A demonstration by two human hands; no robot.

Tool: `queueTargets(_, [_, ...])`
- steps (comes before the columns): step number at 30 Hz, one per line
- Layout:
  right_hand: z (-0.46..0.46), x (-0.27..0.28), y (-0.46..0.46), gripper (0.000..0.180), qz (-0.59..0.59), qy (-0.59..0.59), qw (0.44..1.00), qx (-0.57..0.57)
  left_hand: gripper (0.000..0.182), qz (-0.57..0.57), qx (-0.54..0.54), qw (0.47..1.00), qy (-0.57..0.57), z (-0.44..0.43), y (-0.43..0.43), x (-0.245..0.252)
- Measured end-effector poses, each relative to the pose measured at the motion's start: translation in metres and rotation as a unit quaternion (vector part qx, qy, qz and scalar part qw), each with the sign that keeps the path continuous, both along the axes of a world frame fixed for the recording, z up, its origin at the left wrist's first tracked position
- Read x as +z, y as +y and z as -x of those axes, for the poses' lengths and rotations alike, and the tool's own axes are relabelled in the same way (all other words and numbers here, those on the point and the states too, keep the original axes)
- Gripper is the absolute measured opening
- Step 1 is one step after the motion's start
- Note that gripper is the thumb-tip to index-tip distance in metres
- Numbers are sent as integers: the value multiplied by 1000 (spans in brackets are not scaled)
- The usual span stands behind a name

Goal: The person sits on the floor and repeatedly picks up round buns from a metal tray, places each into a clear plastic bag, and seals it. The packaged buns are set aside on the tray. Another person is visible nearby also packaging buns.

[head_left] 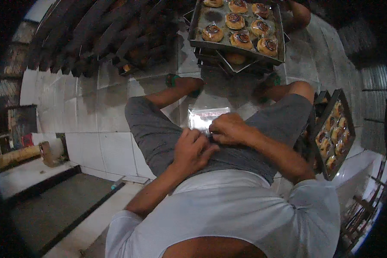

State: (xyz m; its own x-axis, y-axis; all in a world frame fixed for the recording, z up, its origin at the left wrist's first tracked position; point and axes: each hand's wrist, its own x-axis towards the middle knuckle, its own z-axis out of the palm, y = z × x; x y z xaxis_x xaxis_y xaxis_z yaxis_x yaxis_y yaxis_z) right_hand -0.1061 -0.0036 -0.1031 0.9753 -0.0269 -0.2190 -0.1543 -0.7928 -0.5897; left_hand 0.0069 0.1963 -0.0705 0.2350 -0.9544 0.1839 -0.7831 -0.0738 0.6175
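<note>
A clear plastic bag or stack of bags (201,118), shiny and with a printed strip near its far edge, lies between my thighs. My right hand (230,129) has its fingertips pinched on the bag's right near side. My left hand (191,150) is curled at the near left edge, close to the right fingers; its fingertips meet the plastic, but their grip is hidden. Beyond my feet, a metal baking tray (235,51) holds several round buns (234,21) with dark swirled tops, at least some in clear wrapping.
More trays (206,58) are stacked beneath that one. At right, a tilted tray (350,135) of glossy buns leans beside my leg. Dark stacked trays (100,35) fill the upper left. Another person's bare limb (300,14) shows at the top right. Pale tiles (113,113) cover the floor.
</note>
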Motion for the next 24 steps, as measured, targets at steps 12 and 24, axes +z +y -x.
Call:
queueTargets(12, [43, 97, 10, 55, -52, -307, 915, -257, 27, 66, 221, 666, 709, -23, -15, 30])
queueTargets(24, [-22, 49, 19, 31, -355, -156, 857, -341, 23, 87, 305, 671, 671, -47, -55, 11])
